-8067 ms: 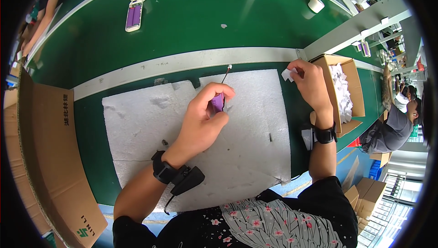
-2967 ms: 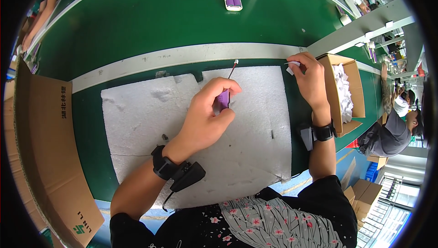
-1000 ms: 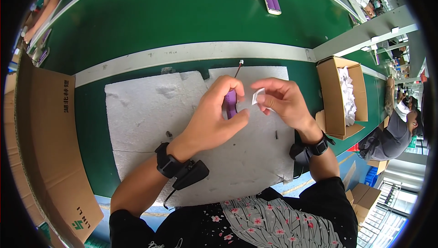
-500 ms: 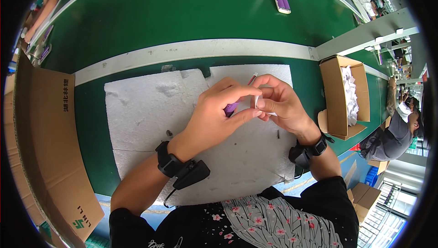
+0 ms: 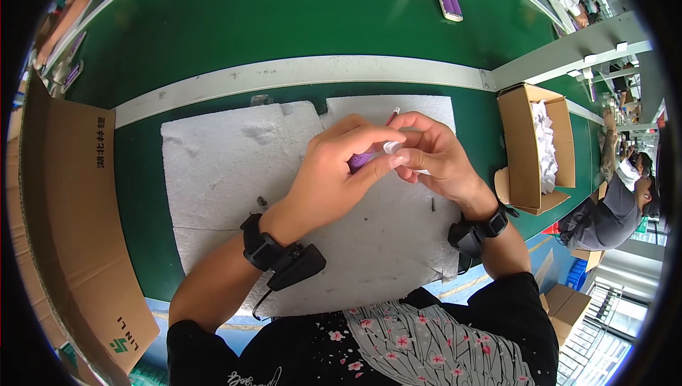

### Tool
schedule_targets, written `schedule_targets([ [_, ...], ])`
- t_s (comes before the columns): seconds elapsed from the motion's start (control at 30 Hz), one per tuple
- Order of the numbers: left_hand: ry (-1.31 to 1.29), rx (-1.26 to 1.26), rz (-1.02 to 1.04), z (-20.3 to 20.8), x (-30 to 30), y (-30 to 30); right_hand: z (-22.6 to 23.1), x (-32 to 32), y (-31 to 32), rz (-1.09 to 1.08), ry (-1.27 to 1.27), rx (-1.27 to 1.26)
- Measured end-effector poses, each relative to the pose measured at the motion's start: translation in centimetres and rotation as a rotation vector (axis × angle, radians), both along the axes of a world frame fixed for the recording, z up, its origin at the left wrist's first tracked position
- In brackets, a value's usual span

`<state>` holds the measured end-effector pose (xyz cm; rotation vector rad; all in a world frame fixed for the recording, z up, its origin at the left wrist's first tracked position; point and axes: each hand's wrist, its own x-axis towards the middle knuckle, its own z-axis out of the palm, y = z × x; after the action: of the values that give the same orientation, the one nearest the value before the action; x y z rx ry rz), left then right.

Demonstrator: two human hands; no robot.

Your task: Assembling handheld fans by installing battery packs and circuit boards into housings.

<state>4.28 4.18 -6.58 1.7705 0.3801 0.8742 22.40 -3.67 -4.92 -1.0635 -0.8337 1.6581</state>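
My left hand [image 5: 327,165] is closed around a purple cylindrical battery [image 5: 360,161], mostly hidden by the fingers. A thin dark-red lead with a small white connector [image 5: 396,111] sticks up beyond the hands. Between both sets of fingertips is a small white piece [image 5: 391,147], its pale rounded face showing; whether it is paper or tape I cannot make out. My right hand [image 5: 445,163] pinches at this piece, with another white edge under its fingers. Both hands are above a worn white foam sheet [image 5: 341,258].
An open cardboard box [image 5: 522,165] of crumpled white paper stands at the right. A big carton [image 5: 78,229] rises at the left. Beyond a metal rail [image 5: 305,70], a white device with purple cells [image 5: 447,1] lies on the green surface. Co-workers sit at both sides.
The white piece has turned between my fingertips, from a narrow edge to a rounded face. Beyond the rail, the white device has shifted slightly right.
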Motion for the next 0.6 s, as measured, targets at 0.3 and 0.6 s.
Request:
schedule_targets([
  [0.3, 0.092, -0.053, -0.025, 0.77, -0.22, 0.04, -0.13, 0.0, -0.02, -0.04, 0.052, -0.007],
  [0.6, 0.03, 0.003, -0.02, 0.16, -0.03, 0.09, -0.3, 0.03, -0.03, -0.003, 0.014, 0.024],
])
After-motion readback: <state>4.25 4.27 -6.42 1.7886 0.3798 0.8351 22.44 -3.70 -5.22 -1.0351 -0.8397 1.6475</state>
